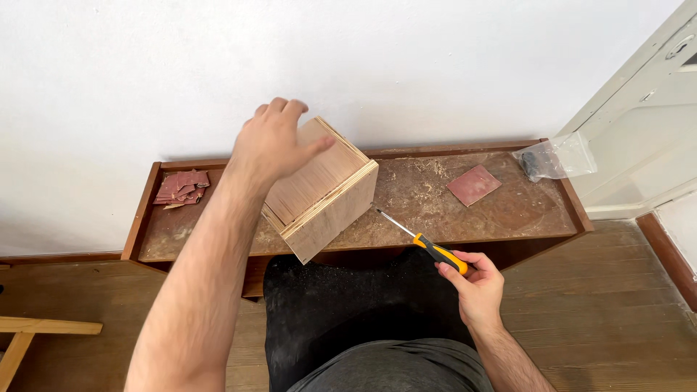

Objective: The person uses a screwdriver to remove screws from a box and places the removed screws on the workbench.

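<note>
My left hand point(272, 141) grips the top far edge of a small plywood box point(323, 192), which is tilted on the low brown wooden shelf point(508, 218). In my right hand point(475, 283) is a screwdriver point(425, 243) with a yellow and black handle. Its metal tip points up-left toward the box's lower right face and stops a little short of it. My knee in dark trousers point(341, 305) is below the box, dusted with sawdust.
A square of reddish sandpaper point(473, 184) lies on the shelf's right half. A clear plastic bag point(555, 156) with dark parts sits at the right end. Several torn reddish sandpaper pieces point(181, 187) lie at the left. White wall behind, wooden floor below, a wooden frame piece point(36, 330) at left.
</note>
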